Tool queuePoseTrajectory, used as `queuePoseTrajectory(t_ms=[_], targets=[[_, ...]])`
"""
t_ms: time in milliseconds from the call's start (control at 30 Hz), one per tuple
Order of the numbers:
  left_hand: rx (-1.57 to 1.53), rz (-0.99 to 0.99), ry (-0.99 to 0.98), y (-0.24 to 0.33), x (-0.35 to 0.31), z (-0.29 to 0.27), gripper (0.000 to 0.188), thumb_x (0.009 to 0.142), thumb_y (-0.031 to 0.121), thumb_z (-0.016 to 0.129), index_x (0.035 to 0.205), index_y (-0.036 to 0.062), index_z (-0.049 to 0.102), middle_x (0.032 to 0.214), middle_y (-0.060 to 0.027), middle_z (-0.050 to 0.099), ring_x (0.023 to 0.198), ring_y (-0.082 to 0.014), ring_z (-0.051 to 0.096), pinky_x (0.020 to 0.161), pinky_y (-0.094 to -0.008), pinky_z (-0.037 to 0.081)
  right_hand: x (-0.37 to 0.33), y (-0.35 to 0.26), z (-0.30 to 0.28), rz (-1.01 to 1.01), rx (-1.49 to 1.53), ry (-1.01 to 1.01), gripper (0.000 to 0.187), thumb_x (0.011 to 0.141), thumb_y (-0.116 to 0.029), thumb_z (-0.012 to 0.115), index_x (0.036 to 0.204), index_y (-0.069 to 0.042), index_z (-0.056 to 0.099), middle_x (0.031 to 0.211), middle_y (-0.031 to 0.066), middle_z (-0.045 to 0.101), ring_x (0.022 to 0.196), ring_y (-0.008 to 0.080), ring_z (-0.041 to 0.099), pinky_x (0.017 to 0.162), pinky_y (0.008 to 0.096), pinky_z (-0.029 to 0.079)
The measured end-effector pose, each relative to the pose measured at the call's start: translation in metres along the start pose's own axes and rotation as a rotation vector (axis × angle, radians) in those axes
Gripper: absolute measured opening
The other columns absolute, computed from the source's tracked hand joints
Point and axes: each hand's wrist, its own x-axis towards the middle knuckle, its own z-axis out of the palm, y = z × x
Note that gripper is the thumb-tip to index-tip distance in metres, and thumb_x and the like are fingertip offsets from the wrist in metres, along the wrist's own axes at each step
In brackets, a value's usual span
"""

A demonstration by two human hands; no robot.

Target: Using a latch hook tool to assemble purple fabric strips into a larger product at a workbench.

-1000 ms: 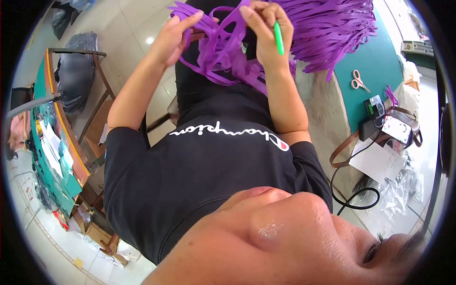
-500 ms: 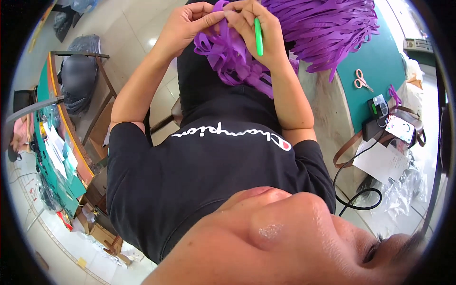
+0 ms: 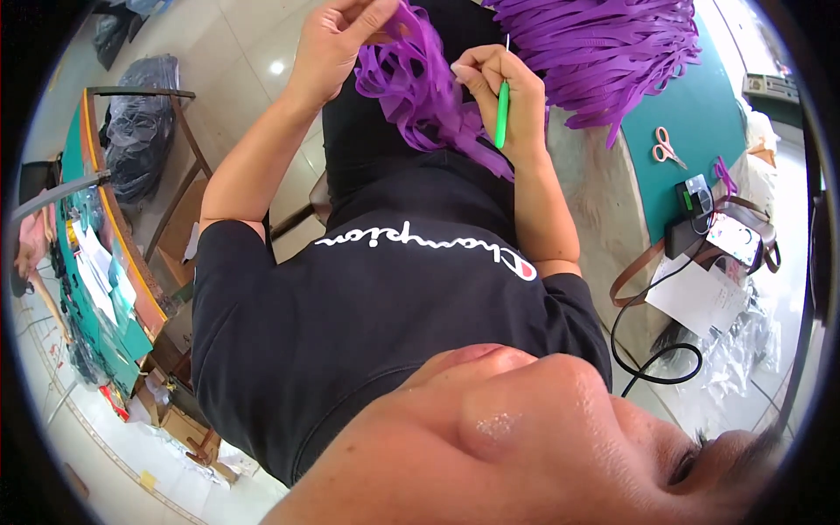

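Note:
At the top of the head view, my left hand point(image 3: 328, 52) pinches one end of a tangled bunch of purple straps point(image 3: 437, 114). The loops hang down over my dark-clothed lap. To the right of the bunch, my right hand point(image 3: 516, 92) is closed on a slim tool with a green handle point(image 3: 501, 118). A thin metal tip of this tool shows above the fingers; its exact kind I cannot make out. The right fingers are apart from the straps that the left hand holds.
A large heap of purple straps point(image 3: 604, 57) lies on the green-topped table point(image 3: 647, 192) at the right. Beside it are scissors point(image 3: 668, 147), a phone point(image 3: 735, 238) and a black cable point(image 3: 665, 381). At the left stand a cluttered table point(image 3: 131, 346) and a dark plastic bag point(image 3: 140, 140).
My hands have parted: the right one moved down and right with the green tool. The left one shifted slightly up and left, still holding the straps.

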Motion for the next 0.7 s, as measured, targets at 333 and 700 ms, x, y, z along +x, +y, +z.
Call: queuePoseTrajectory(t_ms=[333,700], targets=[[-0.213,-0.456,-0.015,-0.001,-0.006,-0.009,0.029,0.096,0.028,0.048,0.113,0.0045,0.05,0.09,-0.009,0.064,0.078,-0.0196,0.066,0.074,-0.0308,0.054,-0.001,0.004,0.025,0.077,0.588,0.054,0.027,0.093,-0.027,0.056,0.092,-0.002,0.046,0.092,0.0131,0.06,0.076,0.0135,0.057,0.071,0.0255,0.047],[-0.03,-0.239,-0.118,0.007,-0.013,-0.001,0.028,0.086,0.02,0.065,0.108,0.0054,0.056,0.1,-0.0112,0.067,0.084,-0.0125,0.063,0.072,-0.0243,0.051,0.001,0.0,0.032,0.122,0.309,0.212,0.015,0.079,0.006,0.067,0.086,0.0,0.054,0.088,0.0089,0.064,0.078,0.0099,0.06,0.073,0.0212,0.049]])
